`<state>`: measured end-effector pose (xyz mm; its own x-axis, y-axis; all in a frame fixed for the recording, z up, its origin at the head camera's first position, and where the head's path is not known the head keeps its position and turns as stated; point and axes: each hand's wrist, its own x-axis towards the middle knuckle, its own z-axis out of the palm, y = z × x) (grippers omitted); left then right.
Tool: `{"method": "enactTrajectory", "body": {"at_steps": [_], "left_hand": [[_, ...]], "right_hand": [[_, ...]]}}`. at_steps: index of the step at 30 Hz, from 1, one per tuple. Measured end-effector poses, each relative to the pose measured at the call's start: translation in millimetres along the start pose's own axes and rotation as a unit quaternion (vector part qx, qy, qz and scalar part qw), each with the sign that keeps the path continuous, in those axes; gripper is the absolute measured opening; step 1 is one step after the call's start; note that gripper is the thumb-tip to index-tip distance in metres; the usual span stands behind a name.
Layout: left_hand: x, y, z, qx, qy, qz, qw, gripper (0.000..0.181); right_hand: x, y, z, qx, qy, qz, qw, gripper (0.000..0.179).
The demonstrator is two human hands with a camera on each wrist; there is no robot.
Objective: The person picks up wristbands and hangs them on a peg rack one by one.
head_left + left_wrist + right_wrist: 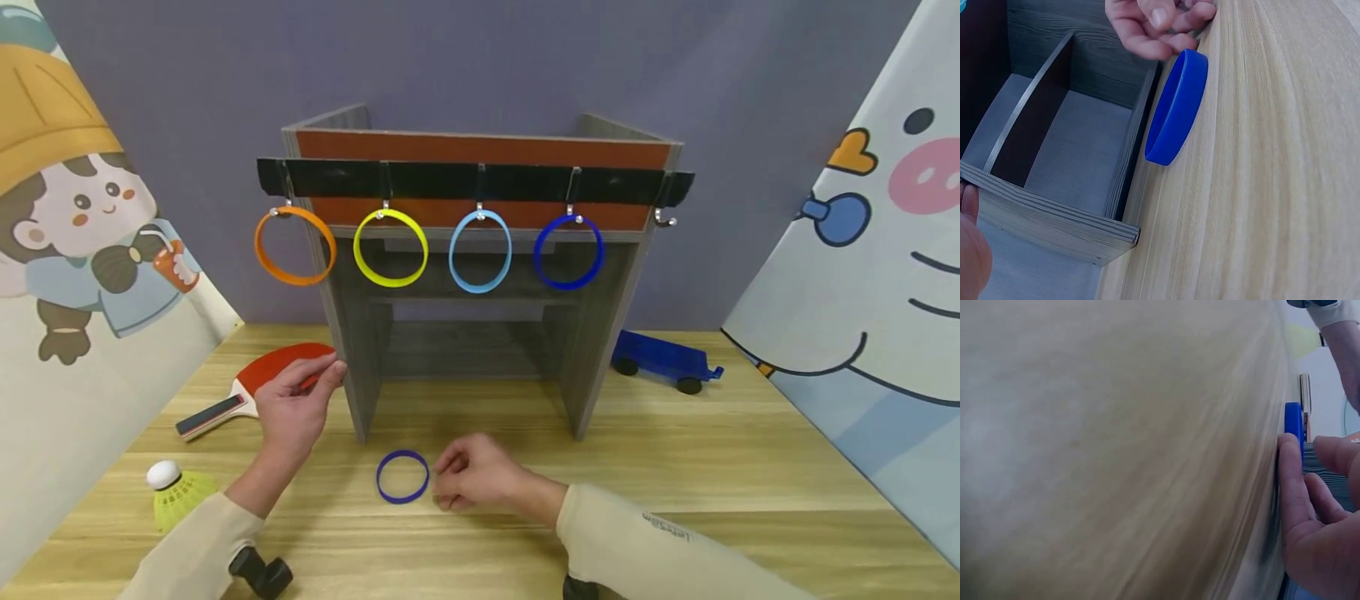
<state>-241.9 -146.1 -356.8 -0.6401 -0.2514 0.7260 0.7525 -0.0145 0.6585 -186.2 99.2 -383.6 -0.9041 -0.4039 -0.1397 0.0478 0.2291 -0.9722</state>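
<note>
A dark blue wristband lies on the wooden table in front of a grey wooden shelf unit. Just to its right is my right hand, low over the table with bent, parted fingers and nothing between them. In the left wrist view, those fingertips come close to the band; I cannot tell whether they touch it. My left hand holds the front edge of the unit's left side panel between thumb and fingers. Orange, yellow, light blue and blue bands hang from hooks above.
A black hook strip spans the unit's front; its rightmost hook carries no band. On the left lie a red table tennis bat and a yellow shuttlecock. A blue toy trailer stands right of the unit.
</note>
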Motion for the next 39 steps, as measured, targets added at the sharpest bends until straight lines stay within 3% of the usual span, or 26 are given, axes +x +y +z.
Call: {"method": "enactTrajectory", "body": {"at_steps": [12, 21, 29, 34, 39], "left_hand": [[-0.8, 1.2, 0.8, -0.01, -0.003, 0.008, 0.9999, 0.018], [1.3, -0.7, 1.9, -0.036, -0.002, 0.027, 0.999, 0.017], [1.9, 1.4, 2.9, -0.033, -0.009, 0.024, 0.9991, 0.017], [2.6, 1.0, 3.1, -0.057, -0.007, 0.034, 0.9977, 0.018], [1.5, -1.7, 1.8, -0.046, -0.002, 0.026, 0.9986, 0.019]], "right_hand": [[20.9, 2, 12, 0.024, 0.02, 0.022, 0.9993, 0.02], [21.7, 0, 15, 0.008, 0.028, 0.03, 0.9991, 0.021], [20.2, -3, 16, -0.008, 0.039, 0.044, 0.9982, 0.018], [19.4, -2, 18, 0.004, 0.058, 0.029, 0.9979, 0.014], [14.4, -1, 17, 0.004, 0.073, 0.003, 0.9973, 0.014]]}}
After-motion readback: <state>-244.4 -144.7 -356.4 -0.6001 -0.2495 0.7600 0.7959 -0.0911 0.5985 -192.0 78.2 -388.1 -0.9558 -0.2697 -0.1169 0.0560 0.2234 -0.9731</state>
